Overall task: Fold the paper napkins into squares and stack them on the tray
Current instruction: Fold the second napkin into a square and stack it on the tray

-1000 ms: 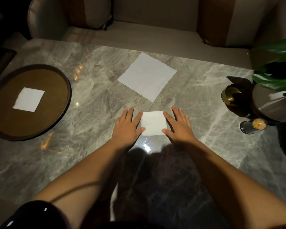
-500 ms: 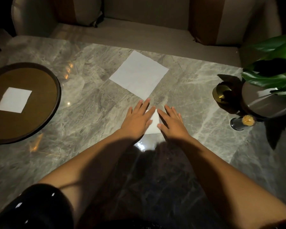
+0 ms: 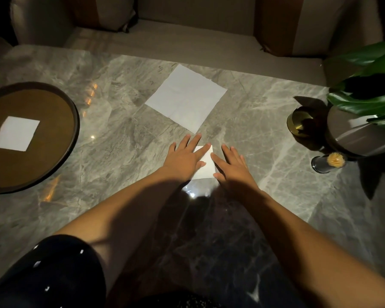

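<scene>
A small folded white napkin lies on the marble table in front of me. My left hand rests flat on its left part, fingers spread. My right hand lies flat along its right edge, fingers apart. Most of the folded napkin is covered by the left hand. Beyond the hands an unfolded white napkin lies flat, turned like a diamond. At the far left a round brown tray holds one folded napkin square.
On the right stand a brass cup, a dark round pot with a green plant, and a toothpick holder. A cushioned bench runs behind the table's far edge.
My hands came together over the folded napkin, then the right hand slid back to its right edge. The left hand stays pressed on it. The view shifted slightly.
</scene>
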{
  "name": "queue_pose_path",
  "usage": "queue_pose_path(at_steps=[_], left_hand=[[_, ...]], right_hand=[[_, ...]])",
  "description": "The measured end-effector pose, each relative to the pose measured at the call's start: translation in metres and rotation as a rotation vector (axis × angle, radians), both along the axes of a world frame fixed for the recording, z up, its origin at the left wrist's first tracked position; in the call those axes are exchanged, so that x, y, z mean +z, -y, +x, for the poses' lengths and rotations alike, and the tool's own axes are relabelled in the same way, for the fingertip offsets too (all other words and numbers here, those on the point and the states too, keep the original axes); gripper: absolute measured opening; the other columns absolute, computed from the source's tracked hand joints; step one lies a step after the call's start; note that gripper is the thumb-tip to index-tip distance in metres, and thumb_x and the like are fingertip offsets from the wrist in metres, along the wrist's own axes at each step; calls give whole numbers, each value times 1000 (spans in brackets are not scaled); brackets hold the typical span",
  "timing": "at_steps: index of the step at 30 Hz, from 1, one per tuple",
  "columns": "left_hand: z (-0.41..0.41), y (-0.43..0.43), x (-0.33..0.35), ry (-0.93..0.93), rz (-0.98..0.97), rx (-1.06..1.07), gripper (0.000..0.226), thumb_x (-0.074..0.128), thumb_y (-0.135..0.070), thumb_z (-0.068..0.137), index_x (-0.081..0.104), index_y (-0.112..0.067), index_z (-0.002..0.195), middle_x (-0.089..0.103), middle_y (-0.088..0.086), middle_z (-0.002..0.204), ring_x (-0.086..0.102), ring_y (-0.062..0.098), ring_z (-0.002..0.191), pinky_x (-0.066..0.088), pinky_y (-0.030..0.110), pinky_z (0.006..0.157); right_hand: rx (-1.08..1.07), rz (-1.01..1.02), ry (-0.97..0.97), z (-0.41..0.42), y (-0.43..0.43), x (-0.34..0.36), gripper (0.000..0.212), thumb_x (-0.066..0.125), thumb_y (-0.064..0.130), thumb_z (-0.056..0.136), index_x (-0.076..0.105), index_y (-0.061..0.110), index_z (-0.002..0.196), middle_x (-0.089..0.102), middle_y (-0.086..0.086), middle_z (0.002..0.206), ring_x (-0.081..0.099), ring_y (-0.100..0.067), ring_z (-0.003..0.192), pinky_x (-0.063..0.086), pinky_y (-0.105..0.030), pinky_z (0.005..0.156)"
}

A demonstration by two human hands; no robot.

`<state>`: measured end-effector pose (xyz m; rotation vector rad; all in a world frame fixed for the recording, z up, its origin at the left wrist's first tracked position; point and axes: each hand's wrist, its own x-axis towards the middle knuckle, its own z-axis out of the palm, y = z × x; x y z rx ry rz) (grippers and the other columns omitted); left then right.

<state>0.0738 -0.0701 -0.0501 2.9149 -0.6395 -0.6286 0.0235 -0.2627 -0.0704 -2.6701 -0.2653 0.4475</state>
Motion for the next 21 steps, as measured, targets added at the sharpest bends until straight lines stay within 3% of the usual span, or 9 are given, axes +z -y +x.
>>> queue_pose_path(at_steps=[3,8,12,17,21], left_hand=[[0,0,-1,0,-3,3,60,35,-46,104,5,-42,156,-9,-3,167,-7,28,153,12,59,120],[0,-3,-2,9,-22,-3,59,35,-45,104,7,-41,155,-7,-2,167,-5,28,153,13,59,119],[0,-2,-2,9,-26,-9,59,35,-45,104,7,-41,155,-6,-2,167,-4,29,153,14,59,118],[0,-2,5,-13,-30,-12,58,34,-43,105,7,-39,156,-7,0,167,-4,30,153,13,60,118],[-3,-6,19,-35,-212,28,61,35,-41,105,3,-37,157,-4,4,167,8,29,153,18,61,117]], right_hand=[[26,-13,68,-18,2,-1,64,61,22,99,33,23,156,9,-15,168,-1,-36,155,-2,-48,120],[75,-135,66,-37,0,4,64,67,23,91,43,20,151,24,-25,162,16,-45,151,23,-63,119],[72,-143,93,-52,2,7,54,69,17,90,56,15,142,38,-30,154,33,-51,143,38,-68,107],[59,-111,114,-55,4,8,52,71,18,89,59,18,139,39,-27,154,35,-47,144,40,-62,109],[-59,-10,105,-49,4,14,37,65,28,91,67,23,127,49,-18,148,44,-35,137,42,-52,105]])
